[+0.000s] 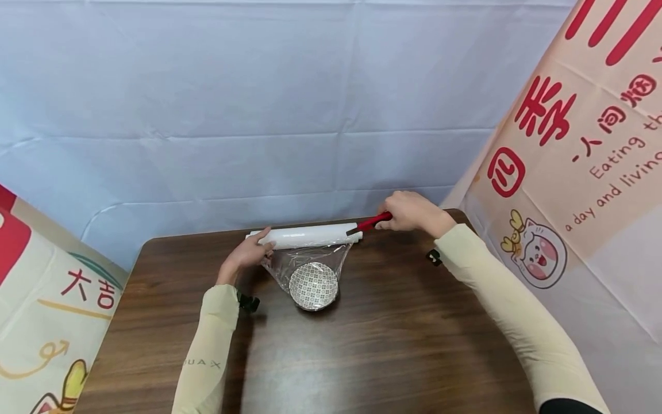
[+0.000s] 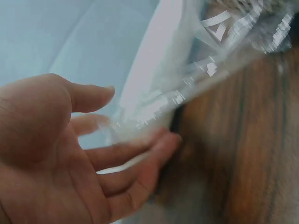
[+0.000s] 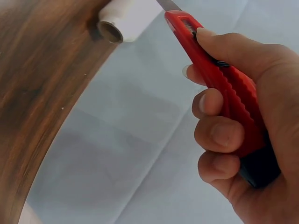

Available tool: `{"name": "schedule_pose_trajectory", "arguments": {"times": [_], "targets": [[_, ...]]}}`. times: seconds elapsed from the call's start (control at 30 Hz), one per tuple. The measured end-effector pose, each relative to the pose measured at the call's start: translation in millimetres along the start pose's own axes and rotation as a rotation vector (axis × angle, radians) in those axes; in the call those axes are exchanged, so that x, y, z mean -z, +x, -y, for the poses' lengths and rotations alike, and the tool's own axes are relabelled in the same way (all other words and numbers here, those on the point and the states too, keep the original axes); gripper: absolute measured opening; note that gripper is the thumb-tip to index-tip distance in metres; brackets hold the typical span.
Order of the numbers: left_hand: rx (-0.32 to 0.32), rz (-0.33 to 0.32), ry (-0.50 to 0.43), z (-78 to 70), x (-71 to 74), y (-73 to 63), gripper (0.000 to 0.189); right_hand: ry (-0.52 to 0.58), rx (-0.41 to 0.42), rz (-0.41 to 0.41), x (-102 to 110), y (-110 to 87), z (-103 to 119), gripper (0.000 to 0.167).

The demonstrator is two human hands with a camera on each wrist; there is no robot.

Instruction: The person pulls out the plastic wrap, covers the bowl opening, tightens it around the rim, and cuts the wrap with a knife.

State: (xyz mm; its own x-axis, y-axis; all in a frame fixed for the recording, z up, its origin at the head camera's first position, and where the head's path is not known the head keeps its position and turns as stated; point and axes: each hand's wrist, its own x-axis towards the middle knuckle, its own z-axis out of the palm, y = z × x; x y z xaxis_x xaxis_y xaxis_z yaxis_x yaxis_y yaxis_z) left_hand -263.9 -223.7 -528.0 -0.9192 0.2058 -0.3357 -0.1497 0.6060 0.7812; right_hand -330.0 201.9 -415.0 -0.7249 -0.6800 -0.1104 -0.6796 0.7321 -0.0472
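Inside curled right fingers (image 3: 219,134), gripping a red utility knife (image 3: 233,93), pointed at a cling-film roll (image 1: 310,234); by its other end, loosely parting empty left fingers (image 2: 135,189); nearer, between both, showing a film-covered patterned bowl (image 1: 314,286).

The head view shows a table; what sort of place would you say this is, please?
Probably a staged indoor corner: a pale backdrop stands behind the wooden table, and a sheet printed with red characters hangs at the right.
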Motion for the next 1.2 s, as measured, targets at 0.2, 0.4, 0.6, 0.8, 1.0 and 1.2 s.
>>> {"name": "schedule_pose_trajectory", "arguments": {"times": [0.2, 0.4, 0.6, 0.8, 1.0, 1.2], "targets": [[0.027, -0.055, 0.347, -39.2, -3.2, -4.7, 0.065, 0.031, -0.006, -0.021, 7, -3.3, -1, 0.018], [0.039, -0.195, 0.608, -93.2, -24.3, -7.9, 0.052, 0.045, -0.029, -0.025, 11, -2.6, -1, 0.02], [-0.189, -0.095, 0.488, -118.7, -58.3, 22.8, 0.056, 0.06, -0.054, -0.023, 11, -1.4, -2, 0.02], [-0.335, 0.119, 0.368, -114.0, -83.9, 53.2, 0.065, 0.074, -0.039, -0.031, 7, -0.8, 0, 0.021], [-0.278, 0.208, 0.352, -109.0, -92.0, 64.0, 0.067, 0.061, -0.033, -0.021, -1, 2.3, 4, 0.019], [-0.239, 0.2, 0.384, -106.5, -93.5, 71.6, 0.07, 0.079, -0.04, -0.005, -8, 8.3, 8, 0.02]]}}
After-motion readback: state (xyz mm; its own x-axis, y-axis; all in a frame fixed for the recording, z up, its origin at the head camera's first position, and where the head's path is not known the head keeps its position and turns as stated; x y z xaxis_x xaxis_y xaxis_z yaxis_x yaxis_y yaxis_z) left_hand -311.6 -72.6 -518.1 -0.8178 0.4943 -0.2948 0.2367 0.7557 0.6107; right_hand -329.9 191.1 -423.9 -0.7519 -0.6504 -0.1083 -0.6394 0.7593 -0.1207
